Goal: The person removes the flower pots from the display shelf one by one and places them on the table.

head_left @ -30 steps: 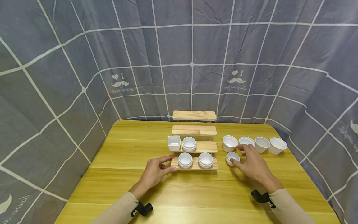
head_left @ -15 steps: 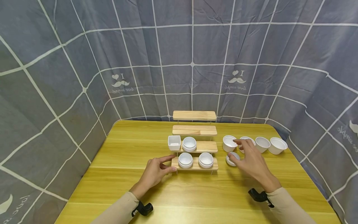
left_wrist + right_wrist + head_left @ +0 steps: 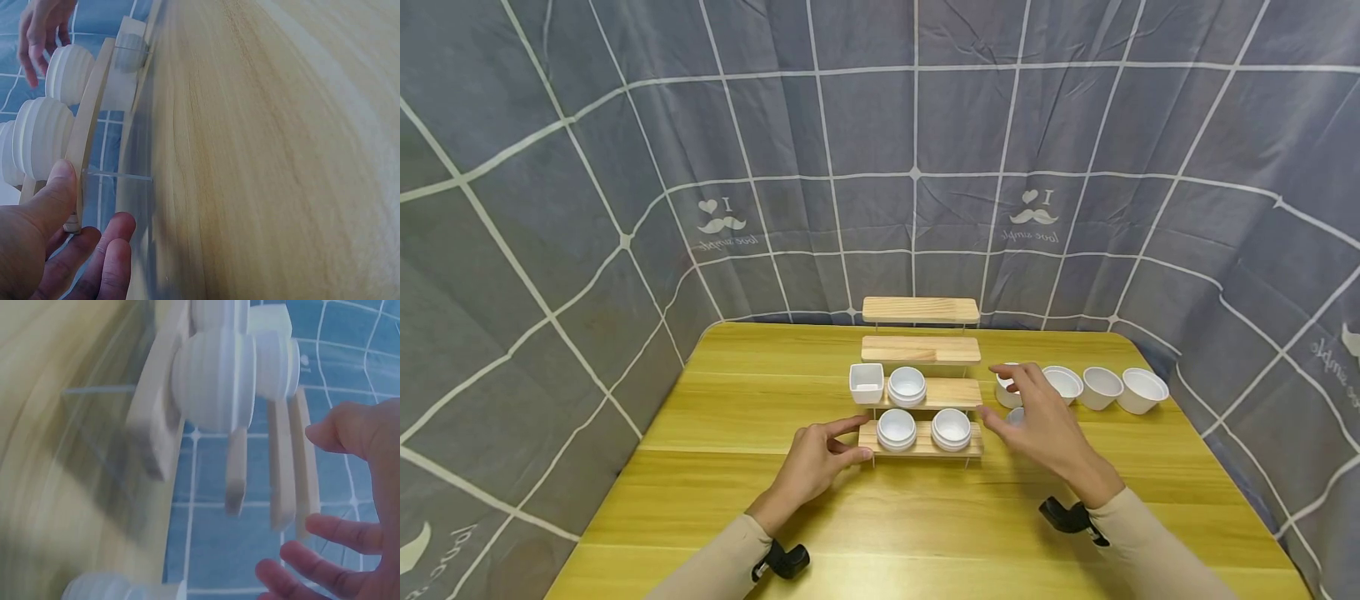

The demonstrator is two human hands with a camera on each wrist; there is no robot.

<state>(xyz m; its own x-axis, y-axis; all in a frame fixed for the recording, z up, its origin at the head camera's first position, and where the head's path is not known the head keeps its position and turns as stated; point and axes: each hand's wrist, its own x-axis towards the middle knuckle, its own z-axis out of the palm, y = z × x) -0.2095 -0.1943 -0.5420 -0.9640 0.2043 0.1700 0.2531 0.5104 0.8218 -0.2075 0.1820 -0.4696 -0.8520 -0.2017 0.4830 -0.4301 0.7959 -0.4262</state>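
Pinching the lowest shelf (image 3: 923, 442) at its left edge, the left hand (image 3: 811, 461) could, by shifting, have jolted the two bowls (image 3: 897, 428) there, while the right hand (image 3: 1051, 425), empty with fingers apart, might have brushed the small bowl (image 3: 1016, 417) beyond the shelf's right edge

The grey curtain (image 3: 872, 125) reads, mirrored: "I", heart (image 3: 1029, 196), moustache (image 3: 1033, 217), "love simple".

The four-tier wooden stand (image 3: 921, 349) stands upright, white bowls (image 3: 897, 428) on its two lower shelves (image 3: 953, 392). To its right sits a mostly hidden bowl (image 3: 1016, 416), apparently round.
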